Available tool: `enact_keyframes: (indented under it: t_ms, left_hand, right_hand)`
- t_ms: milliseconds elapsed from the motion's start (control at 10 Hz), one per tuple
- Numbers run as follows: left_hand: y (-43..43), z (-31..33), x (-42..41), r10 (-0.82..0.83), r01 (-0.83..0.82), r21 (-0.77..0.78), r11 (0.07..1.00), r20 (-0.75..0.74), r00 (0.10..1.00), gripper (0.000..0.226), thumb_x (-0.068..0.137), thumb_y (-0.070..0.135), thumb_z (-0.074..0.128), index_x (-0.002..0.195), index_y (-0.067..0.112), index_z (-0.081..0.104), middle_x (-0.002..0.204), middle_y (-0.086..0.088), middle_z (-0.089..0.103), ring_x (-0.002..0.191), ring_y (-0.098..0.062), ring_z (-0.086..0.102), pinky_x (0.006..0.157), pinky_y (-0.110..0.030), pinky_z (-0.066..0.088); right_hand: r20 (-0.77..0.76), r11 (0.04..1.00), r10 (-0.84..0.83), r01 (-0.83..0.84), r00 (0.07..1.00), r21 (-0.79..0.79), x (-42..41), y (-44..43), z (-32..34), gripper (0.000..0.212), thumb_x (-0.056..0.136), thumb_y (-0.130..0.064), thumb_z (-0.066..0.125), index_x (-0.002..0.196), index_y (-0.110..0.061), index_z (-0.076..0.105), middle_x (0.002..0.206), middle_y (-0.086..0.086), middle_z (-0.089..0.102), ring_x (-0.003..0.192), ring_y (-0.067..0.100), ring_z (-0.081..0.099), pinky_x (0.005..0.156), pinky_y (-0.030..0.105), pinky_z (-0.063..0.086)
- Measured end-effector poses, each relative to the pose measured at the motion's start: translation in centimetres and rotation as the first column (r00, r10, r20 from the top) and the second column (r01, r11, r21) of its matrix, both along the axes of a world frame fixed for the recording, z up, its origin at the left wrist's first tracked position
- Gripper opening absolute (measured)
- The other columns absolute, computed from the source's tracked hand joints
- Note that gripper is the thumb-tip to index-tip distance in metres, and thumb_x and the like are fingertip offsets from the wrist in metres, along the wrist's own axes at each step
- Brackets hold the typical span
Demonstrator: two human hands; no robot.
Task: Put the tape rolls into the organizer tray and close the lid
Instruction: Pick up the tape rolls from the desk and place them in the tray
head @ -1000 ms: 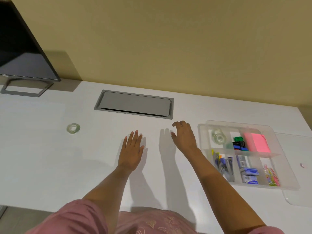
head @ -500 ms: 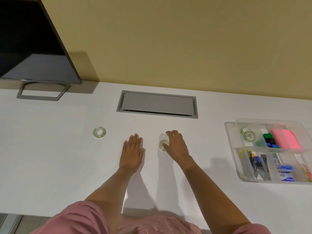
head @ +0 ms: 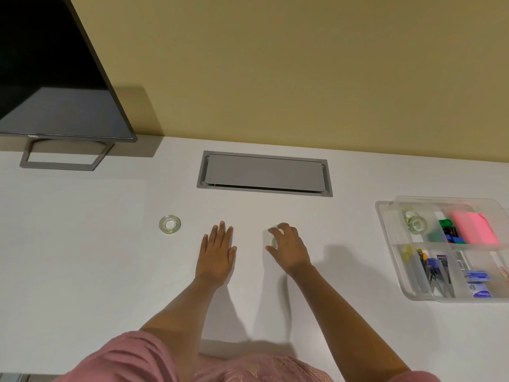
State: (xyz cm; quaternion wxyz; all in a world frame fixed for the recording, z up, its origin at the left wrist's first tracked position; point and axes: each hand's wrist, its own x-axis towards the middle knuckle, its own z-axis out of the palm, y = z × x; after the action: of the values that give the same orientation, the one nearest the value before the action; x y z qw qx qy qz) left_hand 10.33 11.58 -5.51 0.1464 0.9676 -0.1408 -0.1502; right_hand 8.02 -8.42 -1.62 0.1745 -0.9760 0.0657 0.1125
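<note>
A clear tape roll [head: 170, 224] lies flat on the white desk, left of both hands. My left hand [head: 217, 252] rests flat on the desk, fingers together, holding nothing. My right hand [head: 289, 248] curls over a second clear tape roll [head: 273, 240], thumb and fingertips around it; most of the roll is hidden. At the right edge stands the clear organizer tray [head: 385, 232] with no lid on it. Another tape roll [head: 415, 223] sits in its back left compartment. The lid is out of view.
A dark monitor [head: 55, 78] on a grey stand [head: 66, 158] fills the back left. A grey cable hatch [head: 264, 173] is set into the desk behind my hands. The tray also holds a pink pad [head: 473, 227], pens, clips and staple boxes.
My right hand swung left, away from the tray, and came down over the tape roll in the desk's middle. The view panned left. My left hand stayed flat.
</note>
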Motion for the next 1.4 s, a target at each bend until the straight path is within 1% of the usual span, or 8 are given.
enact_keyframes:
  t_ms: [300,400,600,700,900,1000,1100,1400]
  left_hand:
    - [-0.3,0.4,-0.1,0.006,-0.006,0.013,1.0,-0.022,1.0,0.054,0.103,0.032,0.019,0.152,0.02,-0.003,0.162,-0.002,-0.011,0.15,-0.019,-0.009,0.124,-0.038,-0.003]
    - [-0.8,0.8,-0.3,0.014,-0.014,0.018,1.0,-0.046,0.999,0.055,0.103,0.031,0.02,0.152,0.019,-0.003,0.162,-0.003,-0.011,0.15,-0.02,-0.009,0.124,-0.039,-0.002]
    - [-3.4,1.6,-1.6,0.02,-0.016,0.049,0.999,-0.067,0.998,0.055,0.104,0.031,0.021,0.152,0.017,-0.003,0.162,-0.006,-0.012,0.15,-0.022,-0.008,0.124,-0.041,-0.001]
    - [-4.9,1.9,-2.2,0.022,-0.018,0.052,0.998,-0.076,0.997,0.056,0.104,0.031,0.021,0.152,0.016,-0.003,0.162,-0.007,-0.011,0.15,-0.023,-0.008,0.124,-0.041,0.0]
    - [-10.5,2.3,-4.4,0.001,0.004,0.067,0.998,-0.081,0.997,0.056,0.104,0.031,0.021,0.151,0.015,-0.003,0.162,-0.008,-0.011,0.15,-0.024,-0.007,0.123,-0.041,0.001]
    - [-14.4,2.4,-5.5,-0.019,0.024,0.061,0.998,-0.078,0.997,0.056,0.104,0.031,0.021,0.152,0.015,-0.002,0.162,-0.008,-0.011,0.15,-0.024,-0.006,0.123,-0.041,0.001]
    - [-17.0,2.5,-6.1,-0.029,0.034,0.062,0.997,-0.076,0.997,0.056,0.104,0.031,0.021,0.152,0.015,-0.003,0.162,-0.008,-0.011,0.15,-0.024,-0.007,0.123,-0.041,0.001]
    - [-25.0,2.3,-7.7,-0.008,0.011,0.073,0.997,-0.051,0.999,0.056,0.104,0.032,0.02,0.152,0.015,-0.003,0.161,-0.01,-0.011,0.15,-0.025,-0.007,0.123,-0.042,0.001]
  right_hand:
    - [0.052,0.942,-0.246,0.226,0.968,0.25,0.2,-0.7,0.4,0.029,0.089,-0.019,0.065,0.118,-0.014,0.062,0.123,0.007,0.058,0.116,0.022,0.054,0.095,0.021,0.042]
    - [-0.029,0.736,-0.498,0.441,0.867,0.513,0.8,-2.3,2.1,0.037,0.082,-0.025,0.073,0.115,-0.009,0.065,0.115,0.009,0.067,0.109,0.023,0.062,0.094,0.024,0.046]
    - [-0.301,0.272,-0.658,0.59,0.69,0.76,1.6,-7.0,5.4,0.038,0.081,-0.03,0.074,0.112,-0.009,0.068,0.113,0.011,0.068,0.102,0.025,0.065,0.085,0.036,0.059]
    - [-0.308,0.218,-0.657,0.566,0.687,0.795,1.3,-9.4,6.6,0.033,0.083,-0.027,0.072,0.111,-0.011,0.068,0.117,0.014,0.066,0.103,0.025,0.063,0.086,0.036,0.058]
    - [-0.148,0.367,-0.687,0.515,0.712,0.775,-0.7,-16.9,8.7,0.032,0.084,-0.023,0.072,0.115,-0.017,0.065,0.121,0.013,0.064,0.11,0.025,0.06,0.096,0.043,0.051]
    - [-0.071,0.47,-0.68,0.508,0.73,0.722,-2.0,-22.1,9.3,0.038,0.081,-0.013,0.073,0.118,-0.015,0.062,0.112,0.01,0.061,0.102,0.025,0.058,0.084,0.032,0.049]
    - [0.033,0.607,-0.672,0.526,0.74,0.596,-2.9,-25.4,9.6,0.041,0.08,-0.007,0.072,0.119,-0.012,0.062,0.107,0.01,0.061,0.091,0.022,0.055,0.069,0.024,0.043]
    - [0.136,0.906,-0.421,0.409,0.897,0.11,-6.4,-34.0,7.0,0.044,0.078,-0.001,0.068,0.121,-0.006,0.059,0.123,0.024,0.051,0.105,0.039,0.057,0.083,0.034,0.047]
